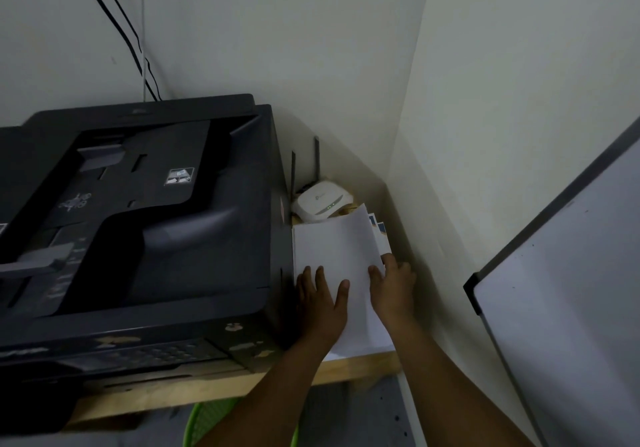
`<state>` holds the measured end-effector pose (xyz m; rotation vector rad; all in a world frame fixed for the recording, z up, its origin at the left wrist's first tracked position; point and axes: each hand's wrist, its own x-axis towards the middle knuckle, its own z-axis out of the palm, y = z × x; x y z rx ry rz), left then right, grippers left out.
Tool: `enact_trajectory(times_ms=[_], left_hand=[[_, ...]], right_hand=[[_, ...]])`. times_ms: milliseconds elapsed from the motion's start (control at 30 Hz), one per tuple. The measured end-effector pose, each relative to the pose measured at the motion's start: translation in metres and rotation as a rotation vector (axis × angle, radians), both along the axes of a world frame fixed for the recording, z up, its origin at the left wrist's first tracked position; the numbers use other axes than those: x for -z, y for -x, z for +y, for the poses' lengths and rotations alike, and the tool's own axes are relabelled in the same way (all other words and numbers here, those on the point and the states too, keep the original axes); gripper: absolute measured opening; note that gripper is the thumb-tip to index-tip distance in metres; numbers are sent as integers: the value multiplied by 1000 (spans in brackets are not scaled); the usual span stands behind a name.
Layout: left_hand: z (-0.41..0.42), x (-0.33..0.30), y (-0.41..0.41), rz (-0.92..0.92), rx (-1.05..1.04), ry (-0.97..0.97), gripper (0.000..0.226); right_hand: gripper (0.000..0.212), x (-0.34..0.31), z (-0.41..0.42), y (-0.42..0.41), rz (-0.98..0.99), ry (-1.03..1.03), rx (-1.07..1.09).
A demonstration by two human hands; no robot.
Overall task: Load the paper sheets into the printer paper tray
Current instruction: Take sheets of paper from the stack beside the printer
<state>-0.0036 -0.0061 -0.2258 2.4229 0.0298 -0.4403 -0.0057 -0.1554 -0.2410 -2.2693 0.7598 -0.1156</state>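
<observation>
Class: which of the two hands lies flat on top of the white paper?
The left hand, fingers spread on the paper sheets; the right hand grips their edge.

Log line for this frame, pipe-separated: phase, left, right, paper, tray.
phase: picking up sheets | left hand: flat on paper sheets | right hand: grips stack's right edge | paper: beside printer, on shelf | tray: not loaded yet

1 printer [138,225], dark, on 1 wooden shelf [360,365]. Right of printer: 1 stack of white paper sheets [334,249], sheet count can't tell, 2 hands on it, left hand [323,304] and right hand [393,285]. A few printed sheets [379,233] just past the stack's right edge. Behind the stack: 1 white router [320,202] with 2 antennas. Above printer: 3 cables [121,27] on wall. Far right of printer: 1 whiteboard [568,308]. Below it: 1 green basket [204,422].
</observation>
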Motion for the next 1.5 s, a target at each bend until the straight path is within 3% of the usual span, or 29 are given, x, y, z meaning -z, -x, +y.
enact_trajectory(times_ms=[400, 500, 633, 767, 933, 1067, 1233, 1500], left_hand=[[-1, 0, 0, -1, 2, -1, 75], [0, -1, 0, -1, 5, -1, 76], [-1, 0, 0, -1, 1, -5, 76], [-1, 0, -1, 1, 0, -13, 76], [-1, -1, -1, 13, -9, -6, 76], [-6, -11, -4, 38, -52, 18, 77], [-15, -50, -5, 16, -81, 31, 80], [-28, -178, 3, -135, -61, 111, 79]], right_hand=[[38, -8, 11, -2, -55, 73, 60], [35, -15, 15, -4, -156, -61, 85], [53, -30, 13, -8, -195, -353, 181], [31, -32, 3, -14, -86, -392, 127], [34, -44, 3, -9, 0, -379, -30], [25, -55, 5, -7, -31, -339, -7], [13, -99, 2, -3, -137, -384, -15], [20, -227, -14, 12, -258, -376, 3]])
